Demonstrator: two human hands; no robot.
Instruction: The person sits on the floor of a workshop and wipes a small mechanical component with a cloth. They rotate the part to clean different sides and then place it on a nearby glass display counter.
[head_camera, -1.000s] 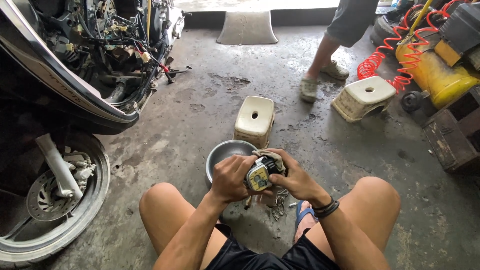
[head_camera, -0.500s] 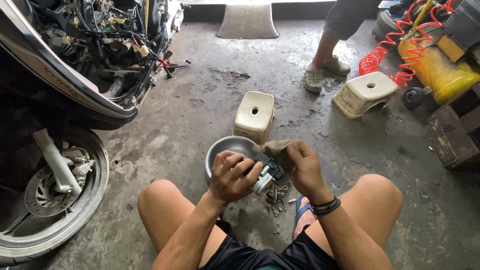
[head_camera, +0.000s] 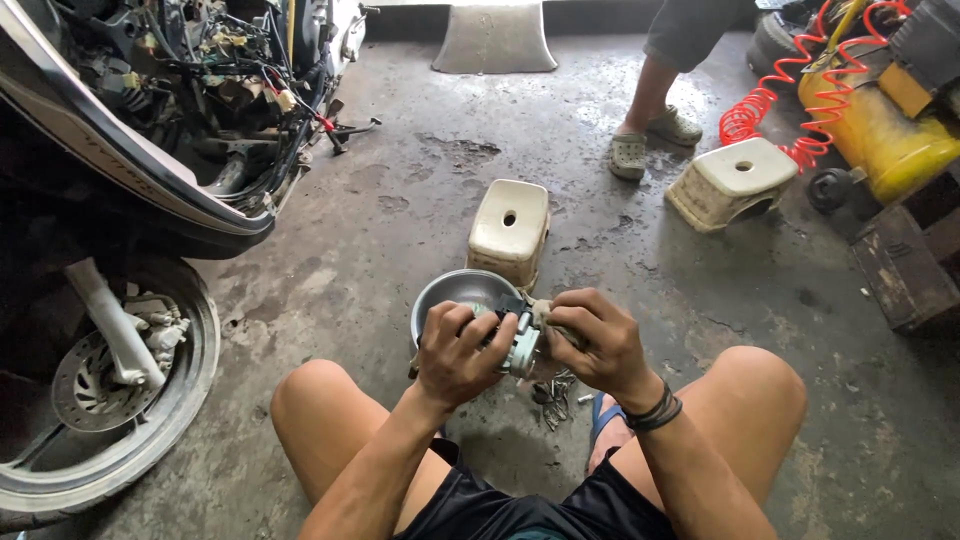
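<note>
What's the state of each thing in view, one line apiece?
Left hand: gripping the small grey metal engine part.
Right hand: gripping the same part with a rag.
Round metal bowl: upright on the floor.
Cream plastic stool: upright.
Second cream stool: tilted.
Scooter: panels off, wiring exposed.

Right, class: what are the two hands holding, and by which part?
Both hands, left and right, grip a small grey metal engine part by its opposite sides, above the round metal bowl.
</note>
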